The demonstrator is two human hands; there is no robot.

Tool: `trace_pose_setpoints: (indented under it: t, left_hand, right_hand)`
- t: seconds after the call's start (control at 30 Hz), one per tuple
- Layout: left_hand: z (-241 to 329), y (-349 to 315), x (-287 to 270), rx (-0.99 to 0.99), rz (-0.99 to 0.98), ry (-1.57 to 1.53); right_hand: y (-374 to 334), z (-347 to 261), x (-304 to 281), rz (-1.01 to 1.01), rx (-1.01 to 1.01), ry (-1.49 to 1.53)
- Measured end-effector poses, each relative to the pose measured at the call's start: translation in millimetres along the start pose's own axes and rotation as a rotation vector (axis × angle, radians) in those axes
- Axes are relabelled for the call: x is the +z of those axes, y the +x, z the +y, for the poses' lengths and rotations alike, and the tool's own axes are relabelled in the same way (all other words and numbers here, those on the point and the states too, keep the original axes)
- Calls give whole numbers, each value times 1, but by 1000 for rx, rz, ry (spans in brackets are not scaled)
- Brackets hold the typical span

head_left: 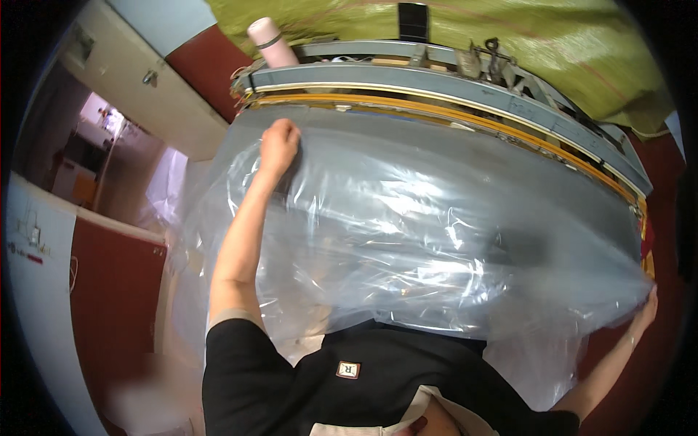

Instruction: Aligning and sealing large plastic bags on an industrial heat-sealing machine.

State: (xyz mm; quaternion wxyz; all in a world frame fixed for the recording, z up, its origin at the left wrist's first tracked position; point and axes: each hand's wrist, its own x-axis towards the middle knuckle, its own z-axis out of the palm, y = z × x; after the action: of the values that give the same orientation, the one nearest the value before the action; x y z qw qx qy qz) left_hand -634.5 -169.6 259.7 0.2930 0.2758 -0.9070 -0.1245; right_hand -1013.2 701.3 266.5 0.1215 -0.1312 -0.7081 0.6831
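A wide sheet of clear plastic film [407, 218] lies over a grey work surface [342, 123] and hangs down over its near edge in front of me. My left hand [280, 149] is closed in a fist on the film's far left part, the arm stretched forward across it. Out at the far right, my right hand [647, 309] grips the film's right corner and pulls it into a taut point. Folds and bright glare run through the middle of the film.
Behind the surface runs a grey metal frame [451, 81] with an orange strip [407, 105] along it. A pink bottle [270, 42] stands at its left end, metal clamps [493, 62] at its right. Yellow-green sheeting [582, 43] hangs behind. An open door [138, 73] is at left.
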Motion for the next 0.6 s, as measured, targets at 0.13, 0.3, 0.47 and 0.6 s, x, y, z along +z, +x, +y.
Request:
trace_pose_setpoints:
  t: [0.13, 0.3, 0.47, 0.6]
  left_hand:
    - [-12, 20, 1, -133, 526, -591]
    - [-69, 37, 48, -580, 356, -558]
    - [-128, 74, 77, -387, 453, -430]
    - [-136, 98, 88, -352, 454, -665]
  right_hand:
    - [21, -1, 65, 9, -323, -363]
    - [64, 64, 164, 246, -604, -556]
    - [95, 75, 225, 232, -636, -449]
    - [100, 70, 239, 197, -583, -415]
